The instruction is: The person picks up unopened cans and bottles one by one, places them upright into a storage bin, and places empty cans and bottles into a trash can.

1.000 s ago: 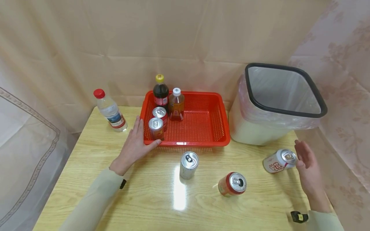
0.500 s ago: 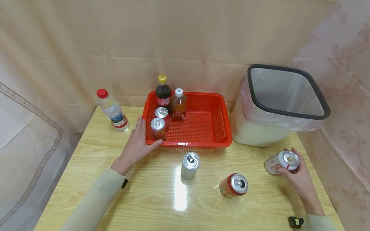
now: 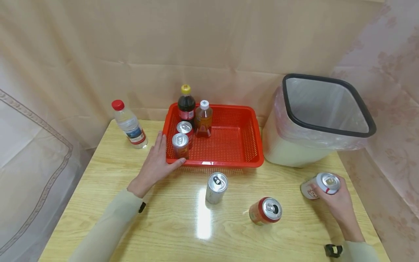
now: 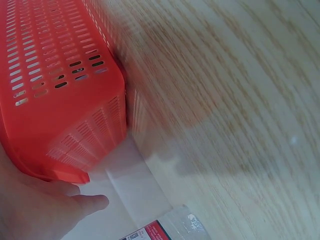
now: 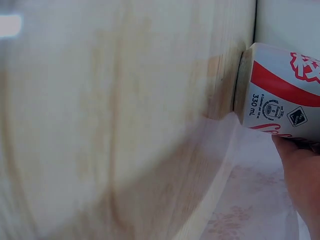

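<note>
We see the right hand (image 3: 338, 203) curled round a white can (image 3: 322, 182) with red markings, its thumb on the near side of the body and the lid facing up between thumb and fingers. The right wrist view shows a red band on that can and "330 mL" printed near its base. Just beyond those fingers stands the lined bin (image 3: 284, 145), its black rim (image 3: 330, 128) above them.

The left hand (image 3: 155, 163) has its fingers stretched long along the outside of the red basket (image 3: 229, 163), the thumb set wide from them on the near rim. Inside, just to the right of these fingers, we find two cans (image 3: 180, 146) (one close behind the other), then a dark bottle (image 3: 187, 105) with a yellow cap and an amber bottle (image 3: 203, 122). A clear bottle (image 3: 131, 127) with a red cap stands near the left fingertips, on their outer side.

Between the two hands, on the wooden table (image 3: 170, 225), we see a silver can (image 3: 216, 191) nearer the left thumb and an orange-red can (image 3: 264, 211) nearer the right hand.
</note>
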